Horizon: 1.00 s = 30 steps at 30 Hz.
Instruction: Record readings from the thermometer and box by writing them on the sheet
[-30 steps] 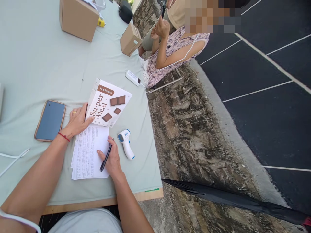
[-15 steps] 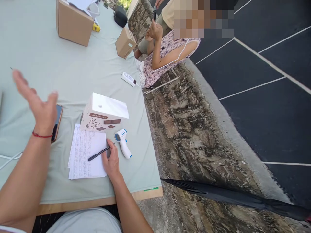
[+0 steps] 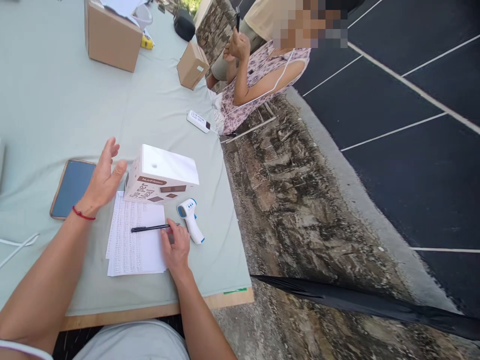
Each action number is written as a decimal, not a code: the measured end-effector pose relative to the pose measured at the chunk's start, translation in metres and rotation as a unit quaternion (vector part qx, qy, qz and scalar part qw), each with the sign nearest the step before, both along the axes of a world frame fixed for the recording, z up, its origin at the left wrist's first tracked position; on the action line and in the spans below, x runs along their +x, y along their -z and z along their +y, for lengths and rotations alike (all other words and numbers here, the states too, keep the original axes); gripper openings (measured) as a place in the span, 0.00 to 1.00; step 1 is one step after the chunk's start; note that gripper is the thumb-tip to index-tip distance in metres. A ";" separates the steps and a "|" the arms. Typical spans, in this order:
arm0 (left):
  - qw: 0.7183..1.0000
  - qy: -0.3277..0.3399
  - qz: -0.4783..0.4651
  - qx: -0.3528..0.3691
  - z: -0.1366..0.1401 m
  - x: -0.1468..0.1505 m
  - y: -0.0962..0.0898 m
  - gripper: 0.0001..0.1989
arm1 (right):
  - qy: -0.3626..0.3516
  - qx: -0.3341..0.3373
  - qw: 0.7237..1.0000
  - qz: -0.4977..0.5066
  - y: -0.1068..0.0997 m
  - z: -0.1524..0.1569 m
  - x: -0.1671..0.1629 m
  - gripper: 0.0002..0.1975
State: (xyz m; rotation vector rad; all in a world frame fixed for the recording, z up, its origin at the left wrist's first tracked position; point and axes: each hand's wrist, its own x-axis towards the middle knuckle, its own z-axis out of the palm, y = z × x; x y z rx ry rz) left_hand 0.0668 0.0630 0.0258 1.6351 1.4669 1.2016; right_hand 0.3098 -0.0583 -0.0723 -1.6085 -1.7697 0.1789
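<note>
My left hand [image 3: 105,175] is raised with fingers stretched out and nothing in it, just left of a white box marked "Super Meal" [image 3: 161,172]. Under its wrist side lies a smartphone [image 3: 72,187], screen up. My right hand [image 3: 177,248] rests at the right edge of a stack of printed sheets [image 3: 137,250] and pinches a black pen [image 3: 149,228], which points left over the paper. A white and blue infrared thermometer [image 3: 191,220] lies right beside the right hand's fingers.
On the cloth-covered table [image 3: 56,110] stand a large cardboard box [image 3: 112,40], a smaller carton [image 3: 191,65] and a dark case [image 3: 184,25]. A white power strip [image 3: 198,121] lies near the right edge. Another person [image 3: 262,80] sits beyond it, holding a dark object.
My left hand has swung right and lowered from the far left to beside the white box, uncovering the phone. The pen in my right hand has tilted to nearly level.
</note>
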 end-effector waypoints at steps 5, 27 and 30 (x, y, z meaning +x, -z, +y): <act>0.990 -0.142 0.012 0.021 -0.009 -0.035 -0.021 0.44 | -0.027 -0.025 0.999 -0.007 0.005 0.006 0.001 0.15; 0.938 -0.220 0.246 -0.101 -0.052 -0.096 0.031 0.29 | -0.173 -0.278 0.881 0.341 -0.026 0.084 -0.180 0.22; 0.926 -0.233 0.276 -0.107 -0.050 -0.094 0.038 0.29 | -0.160 -0.287 0.876 0.354 -0.023 0.083 -0.185 0.22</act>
